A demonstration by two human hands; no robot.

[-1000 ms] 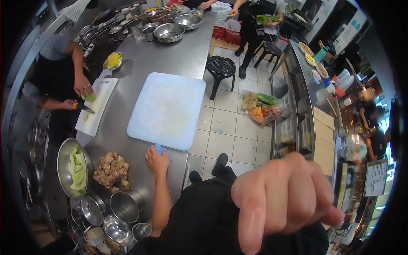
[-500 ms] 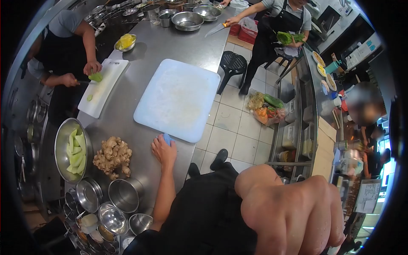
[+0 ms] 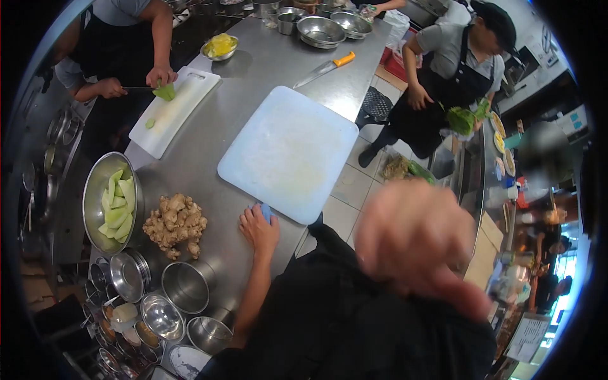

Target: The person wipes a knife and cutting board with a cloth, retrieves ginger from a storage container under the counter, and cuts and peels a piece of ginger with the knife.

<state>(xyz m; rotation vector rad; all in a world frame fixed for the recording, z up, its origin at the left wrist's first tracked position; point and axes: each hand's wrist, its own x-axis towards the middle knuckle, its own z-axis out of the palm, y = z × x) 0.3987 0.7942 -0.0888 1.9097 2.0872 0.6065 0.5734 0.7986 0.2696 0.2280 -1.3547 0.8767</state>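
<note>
On the steel counter, my left hand (image 3: 259, 229) rests with its fingers over a small blue cloth (image 3: 266, 213), at the near edge of a large pale blue cutting board (image 3: 288, 154). My right hand (image 3: 415, 234) is raised close to the camera, blurred, its fingers curled; whether anything is inside cannot be made out. Beyond the board lies a knife (image 3: 324, 69) with an orange handle. A heap of ginger (image 3: 175, 224) sits left of my left hand, beside a steel bowl (image 3: 90, 209) of cut green pieces (image 3: 118, 206).
At the left, a co-worker cuts a green vegetable on a white board (image 3: 158, 134). Another person (image 3: 453, 76) stands across the aisle with leafy greens (image 3: 462, 119). Steel bowls (image 3: 163, 316) and a pot (image 3: 185, 287) are at the near left; more bowls (image 3: 322, 31) stand at the far end.
The orange-handled knife, earlier in the other person's hand, now lies on the counter. That person has come nearer. My right hand has moved up from the lower right. The view has shifted.
</note>
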